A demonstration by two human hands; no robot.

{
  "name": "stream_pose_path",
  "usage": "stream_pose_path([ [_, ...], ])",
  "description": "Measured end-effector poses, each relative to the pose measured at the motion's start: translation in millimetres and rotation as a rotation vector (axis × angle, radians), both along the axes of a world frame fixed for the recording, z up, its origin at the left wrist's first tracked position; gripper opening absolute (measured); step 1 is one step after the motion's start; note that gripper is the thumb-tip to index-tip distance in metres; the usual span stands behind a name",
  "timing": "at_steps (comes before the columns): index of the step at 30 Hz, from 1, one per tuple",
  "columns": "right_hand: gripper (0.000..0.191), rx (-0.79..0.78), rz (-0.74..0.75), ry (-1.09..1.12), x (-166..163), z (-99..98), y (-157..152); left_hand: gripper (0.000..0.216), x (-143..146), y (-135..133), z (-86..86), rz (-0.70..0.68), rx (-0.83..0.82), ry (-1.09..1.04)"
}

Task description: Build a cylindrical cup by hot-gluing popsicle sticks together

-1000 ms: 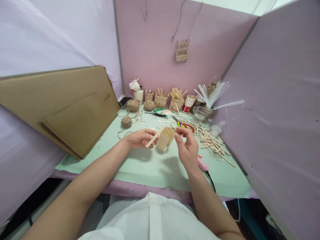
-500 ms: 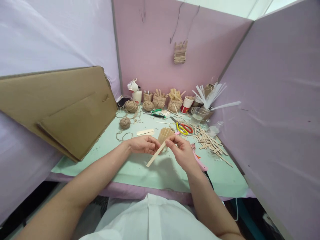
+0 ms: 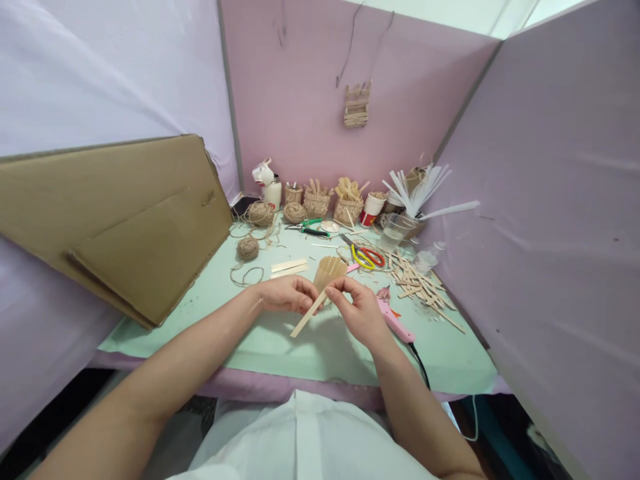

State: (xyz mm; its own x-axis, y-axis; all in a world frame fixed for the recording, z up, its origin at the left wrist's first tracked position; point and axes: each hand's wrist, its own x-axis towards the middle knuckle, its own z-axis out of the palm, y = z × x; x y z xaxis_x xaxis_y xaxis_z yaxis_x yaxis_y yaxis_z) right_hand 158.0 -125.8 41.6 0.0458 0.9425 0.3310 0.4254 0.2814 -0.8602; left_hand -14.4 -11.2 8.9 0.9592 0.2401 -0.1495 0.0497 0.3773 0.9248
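Over the middle of the green table (image 3: 280, 347) my two hands meet. My left hand (image 3: 285, 294) is closed round the lower part of a small cup made of wooden sticks (image 3: 329, 269), which rises tilted behind the fingers. My right hand (image 3: 357, 308) pinches a loose wooden stick (image 3: 306, 316) that slants down to the left from the cup. Both sets of fingers are curled and touching the work.
A pink glue gun (image 3: 395, 323) lies right of my right hand. Yellow and red scissors (image 3: 367, 257), loose sticks (image 3: 420, 283), two flat sticks (image 3: 289, 267), twine balls (image 3: 247, 247), cups and white strips line the back. Cardboard sheets (image 3: 125, 220) lean on the left wall.
Both hands have come lower and nearer to me with the stick cup. The loose stick has passed from beside my left fingers into my right hand's pinch, now slanting down to the left.
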Motion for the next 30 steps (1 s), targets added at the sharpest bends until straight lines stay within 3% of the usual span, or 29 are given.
stream_pose_path([
  [10,0.014,0.032,-0.01,-0.037,-0.5,1.3,-6.9,0.029,0.7,-1.1,0.6,0.008,0.035,0.039],
  [15,0.02,0.159,-0.204,-0.287,44.2,8.4,-24.7,0.032,-7.0,3.5,4.4,0.09,0.033,-0.014],
  [17,0.018,0.091,-0.289,-0.456,71.9,3.8,-33.9,0.033,-11.5,6.3,6.8,0.131,0.051,-0.069],
  [21,0.027,-0.208,-0.337,-0.737,110.1,-19.4,-44.6,0.032,-18.7,13.2,7.6,0.227,0.068,-0.159],
  [26,0.029,-0.428,-0.384,-0.885,107.0,-41.0,-36.8,0.032,-21.0,19.6,4.5,0.353,0.011,-0.144],
  [30,0.024,-0.455,-0.409,-0.907,99.5,-42.1,-29.5,0.034,-20.9,20.5,5.1,0.418,-0.017,-0.116],
])
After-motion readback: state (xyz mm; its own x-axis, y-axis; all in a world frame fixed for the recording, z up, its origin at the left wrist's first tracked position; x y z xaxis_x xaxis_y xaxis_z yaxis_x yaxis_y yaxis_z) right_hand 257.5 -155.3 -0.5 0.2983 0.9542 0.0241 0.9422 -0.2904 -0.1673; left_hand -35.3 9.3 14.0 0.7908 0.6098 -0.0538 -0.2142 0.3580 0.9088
